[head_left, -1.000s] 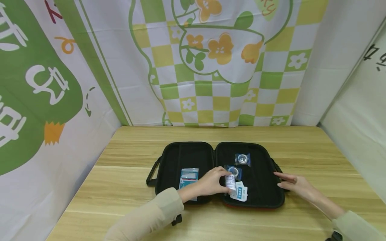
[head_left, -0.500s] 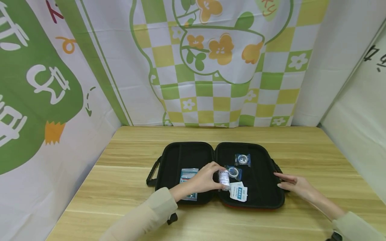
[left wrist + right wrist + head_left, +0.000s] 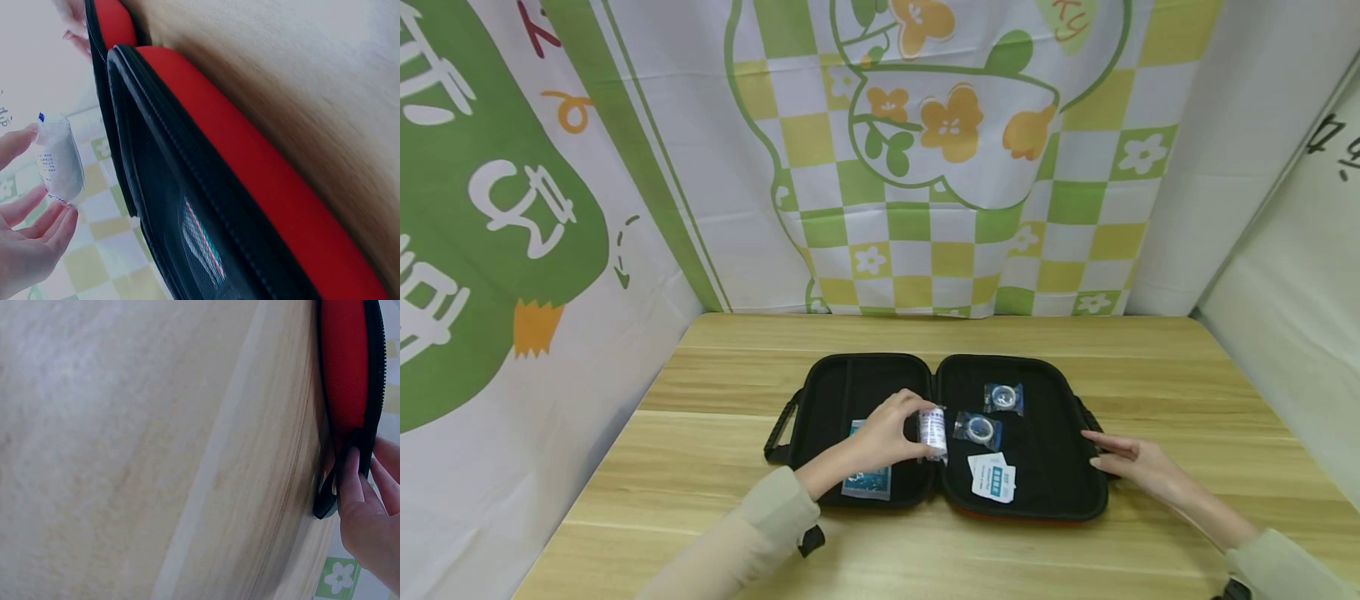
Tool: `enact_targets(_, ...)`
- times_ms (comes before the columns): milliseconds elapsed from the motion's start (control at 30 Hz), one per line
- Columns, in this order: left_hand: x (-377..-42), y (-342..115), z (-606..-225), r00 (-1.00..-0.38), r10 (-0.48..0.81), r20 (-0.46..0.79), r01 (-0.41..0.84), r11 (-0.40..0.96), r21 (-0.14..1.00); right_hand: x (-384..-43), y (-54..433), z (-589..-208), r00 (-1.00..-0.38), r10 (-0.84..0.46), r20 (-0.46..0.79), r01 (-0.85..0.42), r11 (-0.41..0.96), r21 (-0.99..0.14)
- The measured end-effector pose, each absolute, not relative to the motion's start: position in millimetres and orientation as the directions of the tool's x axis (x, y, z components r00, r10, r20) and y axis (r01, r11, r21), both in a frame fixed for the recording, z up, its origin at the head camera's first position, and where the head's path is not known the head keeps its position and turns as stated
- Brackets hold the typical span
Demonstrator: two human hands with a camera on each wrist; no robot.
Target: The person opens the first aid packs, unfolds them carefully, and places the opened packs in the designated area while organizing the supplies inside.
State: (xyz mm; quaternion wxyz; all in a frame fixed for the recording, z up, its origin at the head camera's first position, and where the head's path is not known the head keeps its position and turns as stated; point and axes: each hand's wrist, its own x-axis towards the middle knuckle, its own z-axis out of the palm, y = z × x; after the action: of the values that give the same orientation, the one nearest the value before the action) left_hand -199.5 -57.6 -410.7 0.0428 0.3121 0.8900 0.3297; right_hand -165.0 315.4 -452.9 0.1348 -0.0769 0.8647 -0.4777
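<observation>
My left hand (image 3: pixel 886 435) pinches a white wrapped bandage roll (image 3: pixel 933 432) between thumb and fingertips. It holds the roll upright over the middle hinge of an opened black case (image 3: pixel 1060 475). In the left wrist view the clear wrapper of the roll (image 3: pixel 60 159) shows small blue print. My right hand (image 3: pixel 1138 467) grips the right rim of the case beside its handle. Seen from the right wrist, the thumb lies on the outer side by the black handle (image 3: pixel 326 503), the fingers on the other side. Blue-and-clear packets (image 3: pixel 868 485) lie in the left half, partly hidden by my left hand.
Two tape rolls in blue wrappers, one farther back (image 3: pixel 1003 397) and one nearer (image 3: pixel 980 430), lie in the right half. White packets (image 3: pixel 994 478) lie in front of them. The case's left handle (image 3: pixel 779 429) sticks out over the wooden table (image 3: pixel 715 383). A patterned curtain (image 3: pixel 910 250) hangs behind.
My left hand has carried the bandage roll leftward, from above the white packets in the right half to the hinge. My right hand has stayed on the rim.
</observation>
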Motion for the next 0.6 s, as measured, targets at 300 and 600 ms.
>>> enact_targets(300,-201.8,-76.6,-411.0,-0.821,0.555,0.135,0.501,0.586,0.637,-164.4,314.6,-452.8,-0.950,-0.262,-0.172,0.012,0.518,-0.856)
enact_targets(600,-206.8,-98.2,-411.1,-0.832,0.520,0.194,0.504,0.560,0.658,-165.1,315.7,-454.2,-0.953,-0.252,-0.167,0.017,0.509,-0.861)
